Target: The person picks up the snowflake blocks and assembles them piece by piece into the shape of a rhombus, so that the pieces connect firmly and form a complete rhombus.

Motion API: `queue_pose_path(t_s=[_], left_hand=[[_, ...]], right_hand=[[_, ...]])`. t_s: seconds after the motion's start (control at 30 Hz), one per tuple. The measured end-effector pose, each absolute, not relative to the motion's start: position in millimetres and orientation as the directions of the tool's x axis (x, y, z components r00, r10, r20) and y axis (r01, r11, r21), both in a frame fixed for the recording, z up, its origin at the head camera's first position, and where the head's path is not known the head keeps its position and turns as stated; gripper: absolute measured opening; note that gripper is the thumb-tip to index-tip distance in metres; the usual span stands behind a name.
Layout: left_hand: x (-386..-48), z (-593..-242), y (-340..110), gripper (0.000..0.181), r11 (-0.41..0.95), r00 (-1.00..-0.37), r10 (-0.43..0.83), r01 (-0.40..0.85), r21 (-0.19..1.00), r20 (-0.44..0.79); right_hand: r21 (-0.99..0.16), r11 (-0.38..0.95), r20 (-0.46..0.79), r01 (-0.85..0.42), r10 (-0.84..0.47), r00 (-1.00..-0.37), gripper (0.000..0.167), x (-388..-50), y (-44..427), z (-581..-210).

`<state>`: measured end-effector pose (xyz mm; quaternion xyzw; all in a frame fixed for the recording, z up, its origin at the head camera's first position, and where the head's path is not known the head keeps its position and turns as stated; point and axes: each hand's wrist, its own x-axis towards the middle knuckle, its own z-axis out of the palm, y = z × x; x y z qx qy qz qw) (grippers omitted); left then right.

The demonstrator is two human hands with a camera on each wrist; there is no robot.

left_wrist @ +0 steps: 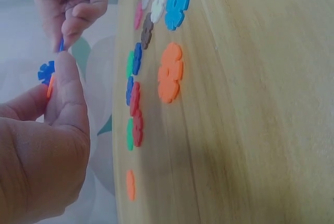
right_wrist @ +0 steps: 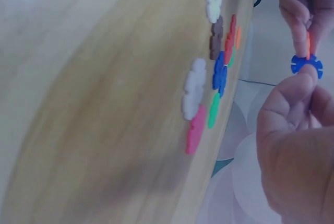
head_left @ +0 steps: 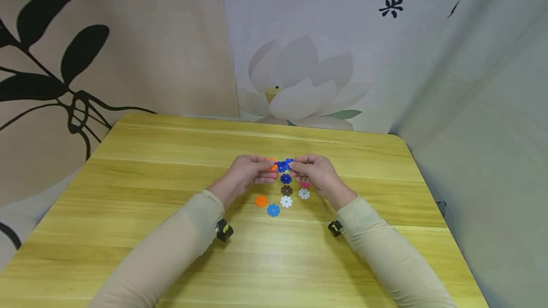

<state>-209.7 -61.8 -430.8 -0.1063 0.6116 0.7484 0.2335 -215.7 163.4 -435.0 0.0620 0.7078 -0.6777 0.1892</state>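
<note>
Nearest us, a light-blue slotted disc lies on the smooth, streaky-grained wooden table, with a loose orange disc just beyond to its left. Farther on we see a white disc, a brown disc and a dark-blue disc in a line; to their right lie a second white disc and a pink disc. All look like thin, stiff plastic, their notched rims forming petals. Beyond them, above the tabletop, our left hand pinches a held orange disc with a joined blue disc at its edge, while our right hand pinches another blue disc. We judge this to be the joining step; the next move seems to call for aligning notches, then pressing gently. Farthest stands a backdrop with a pale lotus.
</note>
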Motion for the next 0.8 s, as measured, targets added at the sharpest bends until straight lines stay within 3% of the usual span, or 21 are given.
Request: queue_pose_path(t_s=[0.37,0.63,0.8], left_hand=[[-210.4,-428.6,-64.4,0.035,-0.130,-0.862,0.248,-0.483,0.866,-0.443],[-210.9,-434.0,-68.5,0.042,-0.051,-0.858,0.275,-0.463,0.885,-0.433],[-208.8,-436.9,-63.3,0.046,-0.162,-0.835,0.370,-0.490,0.857,-0.407]], right_hand=[[-0.948,0.023,-0.314,0.317,-0.217,-0.924,0.020,-214.0,163.4,-438.6],[-0.929,-0.009,-0.360,0.369,-0.206,-0.910,0.024,-209.1,157.9,-440.2],[-0.911,-0.070,-0.378,0.406,-0.247,-0.892,0.027,-207.4,157.1,-438.8]])
